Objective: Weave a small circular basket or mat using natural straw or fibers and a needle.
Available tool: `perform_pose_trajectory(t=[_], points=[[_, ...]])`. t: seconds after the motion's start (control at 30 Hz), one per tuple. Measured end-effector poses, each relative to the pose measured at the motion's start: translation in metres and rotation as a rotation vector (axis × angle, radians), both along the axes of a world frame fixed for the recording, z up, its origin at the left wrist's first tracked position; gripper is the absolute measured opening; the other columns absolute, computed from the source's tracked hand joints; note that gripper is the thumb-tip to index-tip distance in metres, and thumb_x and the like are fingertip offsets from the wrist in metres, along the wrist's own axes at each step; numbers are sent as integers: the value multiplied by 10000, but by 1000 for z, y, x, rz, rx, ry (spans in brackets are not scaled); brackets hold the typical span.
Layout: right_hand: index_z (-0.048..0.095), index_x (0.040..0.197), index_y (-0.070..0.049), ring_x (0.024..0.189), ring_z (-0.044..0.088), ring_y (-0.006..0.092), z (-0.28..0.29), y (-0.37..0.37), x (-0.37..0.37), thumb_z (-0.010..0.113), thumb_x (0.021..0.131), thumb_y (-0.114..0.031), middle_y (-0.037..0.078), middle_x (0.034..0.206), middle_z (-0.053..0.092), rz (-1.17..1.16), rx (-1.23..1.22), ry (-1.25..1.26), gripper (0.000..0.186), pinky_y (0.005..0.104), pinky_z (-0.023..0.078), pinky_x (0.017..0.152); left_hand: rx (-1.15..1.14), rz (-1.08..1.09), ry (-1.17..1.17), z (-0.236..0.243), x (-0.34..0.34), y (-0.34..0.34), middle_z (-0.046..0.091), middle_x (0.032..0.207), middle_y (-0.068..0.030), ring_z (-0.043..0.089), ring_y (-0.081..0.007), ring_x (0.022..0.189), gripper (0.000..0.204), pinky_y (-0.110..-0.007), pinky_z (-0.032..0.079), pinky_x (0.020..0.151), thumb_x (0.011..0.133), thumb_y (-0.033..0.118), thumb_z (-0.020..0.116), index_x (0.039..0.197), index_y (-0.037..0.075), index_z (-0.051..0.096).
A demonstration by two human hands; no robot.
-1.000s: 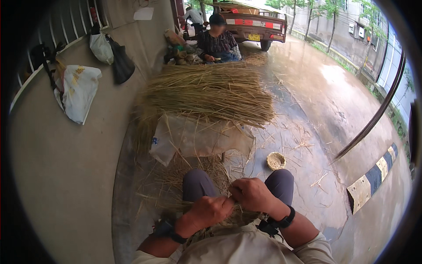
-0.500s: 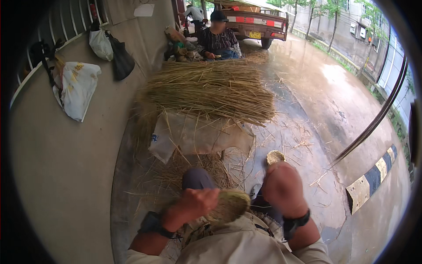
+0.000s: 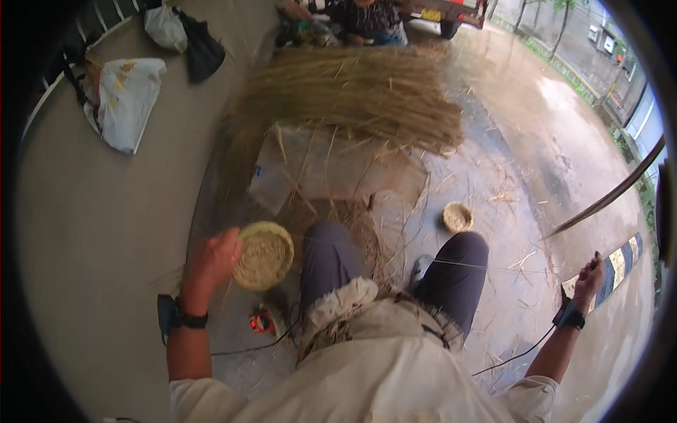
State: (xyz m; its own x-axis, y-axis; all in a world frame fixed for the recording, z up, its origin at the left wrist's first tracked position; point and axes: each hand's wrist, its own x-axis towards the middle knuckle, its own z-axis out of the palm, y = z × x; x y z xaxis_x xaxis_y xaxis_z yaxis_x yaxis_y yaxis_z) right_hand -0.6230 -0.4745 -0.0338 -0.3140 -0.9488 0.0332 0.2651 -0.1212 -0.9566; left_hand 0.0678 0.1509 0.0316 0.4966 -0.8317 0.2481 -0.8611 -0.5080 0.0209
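Note:
Out to the left, my left hand (image 3: 217, 261) is closed on the rim of a round, shallow woven straw basket (image 3: 264, 256), whose hollow faces up. My right hand (image 3: 589, 280) is stretched far to the right, its fingers closed. A thin thread (image 3: 451, 265) runs taut across my knees between the basket and that hand. On the ground past my right knee sits another small round straw basket (image 3: 458, 217), apart from both hands.
A large straw bundle (image 3: 367, 88) lies ahead over a pale sheet (image 3: 324, 166). Loose straw is scattered around. Bags (image 3: 129, 102) hang on the left wall. A person (image 3: 367, 25) sits beyond the straw. A striped speed bump (image 3: 620, 262) lies right; a red object (image 3: 262, 323) is beside my left leg.
My hands have spread wide apart from my lap, the left carrying the basket leftward and the right drawing the thread out to the right. The view has tipped down.

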Motion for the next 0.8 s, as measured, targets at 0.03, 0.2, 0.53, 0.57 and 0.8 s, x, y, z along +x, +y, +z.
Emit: perform_pose_trajectory(t=[0.03, 0.2, 0.53, 0.57, 0.8], points=[[713, 1261, -61, 553, 393, 20, -4, -2, -8, 624, 1052, -211, -88, 771, 510, -51, 47, -29, 272, 204, 296, 450, -2, 19, -6, 4, 1, 2, 729, 930, -212, 704, -442, 802, 211, -542, 559, 658, 954, 198, 698, 1102, 65, 629], [731, 1259, -89, 605, 409, 29, -2, 4, 5, 615, 1058, -223, -78, 803, 510, -98, 49, 213, 268, 203, 322, 491, 44, -9, -11, 9, 0, -1, 737, 958, -188, 703, -441, 834, 195, -537, 556, 675, 952, 180, 699, 1088, 61, 625], [685, 1386, -75, 744, 551, 115, -36, -74, -92, 591, 1061, -293, 48, 1136, 692, -145, 187, 560, 403, 256, 443, 648, 114, -50, 1, 10, -3, 23, 722, 934, -177, 691, -436, 811, 149, -531, 541, 666, 952, 164, 690, 1039, 75, 609], [681, 1393, -70, 749, 556, 118, -33, -66, -78, 586, 1063, -283, 61, 1153, 695, -94, 188, 647, 404, 258, 446, 652, 86, -66, 25, 9, -4, 17, 725, 939, -177, 694, -434, 814, 153, -529, 544, 670, 954, 169, 690, 1047, 74, 615], [689, 1338, -17, 963, 625, 121, -2, 125, 216, 551, 1066, -99, 40, 1175, 714, 835, -507, 572, 316, 294, 509, 892, -31, -320, 316, 0, -79, -82, 737, 980, -206, 718, -427, 866, 263, -501, 577, 709, 938, 151, 717, 1174, 53, 658]])
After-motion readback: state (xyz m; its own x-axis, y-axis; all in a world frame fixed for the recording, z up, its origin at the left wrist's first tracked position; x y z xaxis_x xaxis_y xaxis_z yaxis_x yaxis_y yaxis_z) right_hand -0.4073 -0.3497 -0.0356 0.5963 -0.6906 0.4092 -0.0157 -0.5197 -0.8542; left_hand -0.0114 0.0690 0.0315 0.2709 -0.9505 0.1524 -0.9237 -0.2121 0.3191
